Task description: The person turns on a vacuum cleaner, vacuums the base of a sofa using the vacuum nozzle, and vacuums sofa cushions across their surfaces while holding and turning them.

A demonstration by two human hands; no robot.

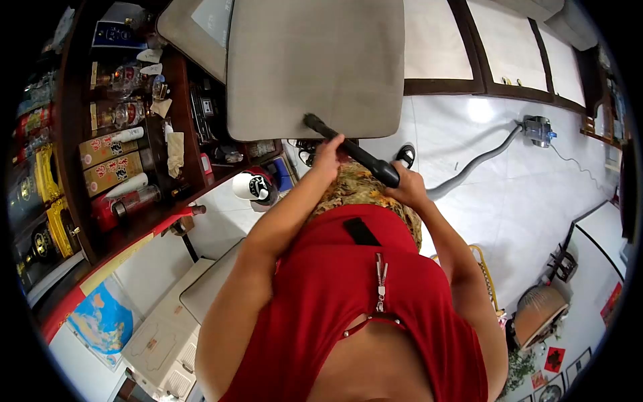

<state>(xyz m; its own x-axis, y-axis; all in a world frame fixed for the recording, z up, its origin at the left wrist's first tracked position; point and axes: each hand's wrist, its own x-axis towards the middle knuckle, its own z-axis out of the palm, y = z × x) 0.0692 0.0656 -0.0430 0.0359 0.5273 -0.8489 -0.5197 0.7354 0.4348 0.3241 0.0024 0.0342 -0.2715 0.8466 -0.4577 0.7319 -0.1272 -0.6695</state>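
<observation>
A black vacuum cleaner wand (365, 159) slants between my two hands in front of my body. My left hand (328, 157) is closed around its forward part, just behind the brush head (315, 123). My right hand (406, 187) grips the thick rear end, where the grey hose (477, 164) leads off. The brush appears against the near edge of a large beige seat cushion (315, 67); whether it presses on the fabric I cannot tell. Across the floor to the right, the hose runs to a vacuum canister (538, 130).
On the left stands a dark wooden shelf (181, 134) with bottles and boxes. A white cap (250, 186) lies near its lower edge. More pale cushions (439, 40) sit on a wooden bench at the back. A thin cord (581, 167) trails from the canister. A wicker object (538, 315) is at right.
</observation>
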